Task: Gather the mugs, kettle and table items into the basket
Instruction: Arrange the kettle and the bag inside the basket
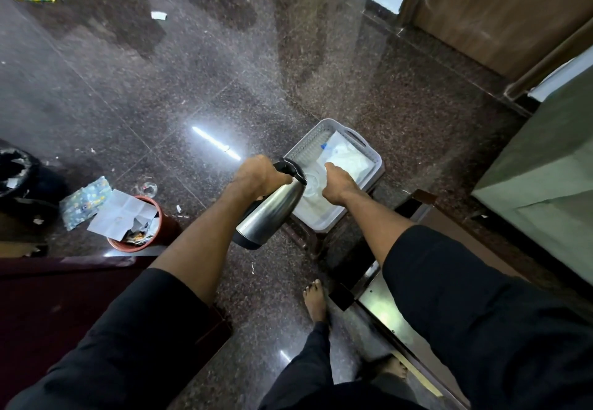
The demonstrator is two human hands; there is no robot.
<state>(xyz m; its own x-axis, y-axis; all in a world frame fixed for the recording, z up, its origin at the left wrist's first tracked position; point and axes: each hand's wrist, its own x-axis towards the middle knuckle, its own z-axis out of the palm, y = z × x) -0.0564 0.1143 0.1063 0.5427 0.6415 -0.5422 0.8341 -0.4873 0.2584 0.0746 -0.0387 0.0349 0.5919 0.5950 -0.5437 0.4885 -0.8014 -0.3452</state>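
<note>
We found the basket [333,172] open from above, though a white bag [348,157] filled its far half. The tilted kettle [272,209] hung over the near-left rim, and our right hand [338,183] reached in beside it. Bare floor [192,88] lay clear beyond; a red bin [146,230] stood well left.

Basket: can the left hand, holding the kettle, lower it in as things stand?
Probably yes. The left hand holds the kettle at the basket edge; the right hand and white bag crowd it.

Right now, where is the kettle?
In the head view, centre: the kettle is tilted in the left hand, held over the near-left edge of the grey basket.
</note>
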